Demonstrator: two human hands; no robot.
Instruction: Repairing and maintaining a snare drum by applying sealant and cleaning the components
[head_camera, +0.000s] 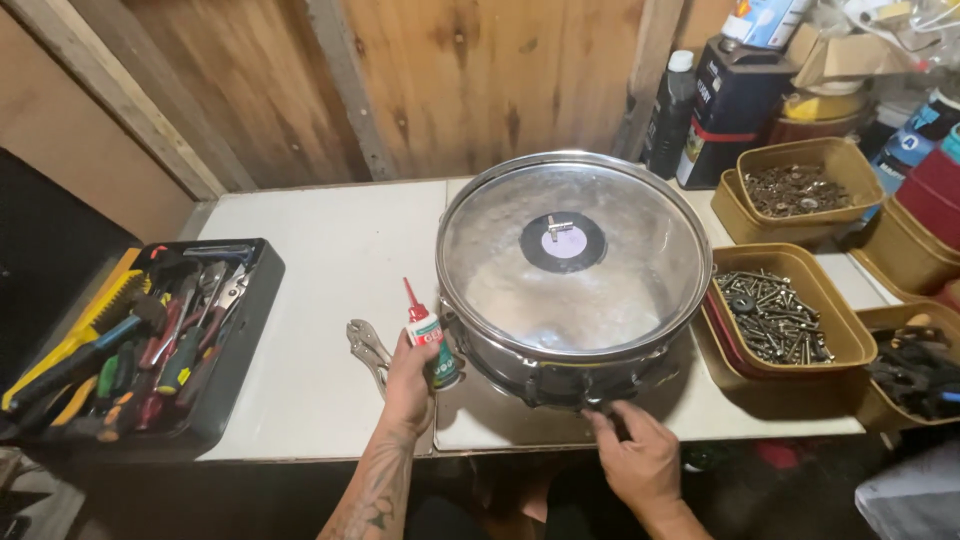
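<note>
Gripping the glue bottle (428, 338), left hand (408, 385) fingers wrap its body.

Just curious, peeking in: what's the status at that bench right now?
Left hand holds small glue bottle. Right hand fingers touch steel pot base, glass lid on. Pliers beside left hand.

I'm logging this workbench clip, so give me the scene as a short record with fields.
left hand: grips a small glue bottle with a red nozzle, upright
right hand: fingertips at the pot's lower front edge
pot: steel, on the white table, covered by a glass lid
beside left hand: locking pliers
far left: black tool tray
right: tan trays of screws
</note>
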